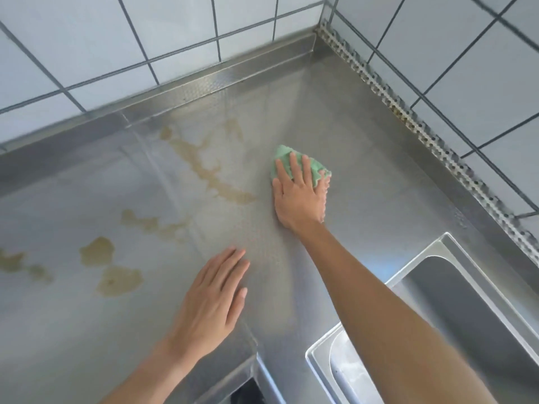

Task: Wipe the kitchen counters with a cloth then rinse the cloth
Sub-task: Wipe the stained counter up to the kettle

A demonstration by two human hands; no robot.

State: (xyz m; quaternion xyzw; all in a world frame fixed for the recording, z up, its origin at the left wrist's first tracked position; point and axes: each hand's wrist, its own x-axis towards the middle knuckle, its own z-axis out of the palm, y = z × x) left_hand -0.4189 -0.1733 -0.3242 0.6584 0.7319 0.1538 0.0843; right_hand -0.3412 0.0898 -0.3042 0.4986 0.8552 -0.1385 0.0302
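Observation:
A green cloth [312,165] lies bunched on the stainless steel counter [364,158] near its middle. My right hand [297,196] presses flat on the cloth with straight, spread fingers, and most of the cloth is hidden under the palm. My left hand [211,304] rests flat on the counter closer to me, fingers straight and together, holding nothing. Brownish stains [201,164] streak the counter left of the cloth, with larger blotches [116,279] further left.
A steel sink [455,301] is set into the counter at the lower right, under my right forearm. White tiled walls [175,33] meet the counter at the back and right, with a perforated metal strip [408,112] along the right wall.

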